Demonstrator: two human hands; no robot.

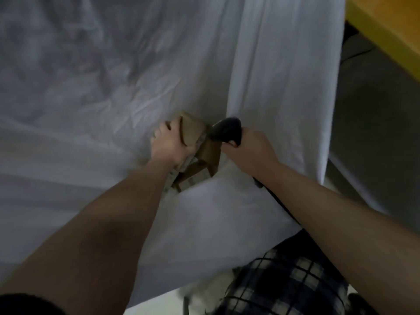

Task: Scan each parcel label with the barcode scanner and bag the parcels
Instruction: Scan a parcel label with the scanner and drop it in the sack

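A large white plastic bag (95,92) fills most of the head view, its mouth gaping at the centre. My left hand (169,145) grips a brown cardboard parcel (192,130) at that mouth. Below it, more brown parcels (200,167) show inside the opening, one with a pale label. My right hand (250,151) holds a black barcode scanner (228,130) by its handle, with its head just right of the parcel. The scanner's cable (276,200) runs down under my right forearm.
A yellow table edge (386,30) crosses the top right corner. Grey floor (372,123) lies to the right of the bag. My checked shorts (284,280) show at the bottom right.
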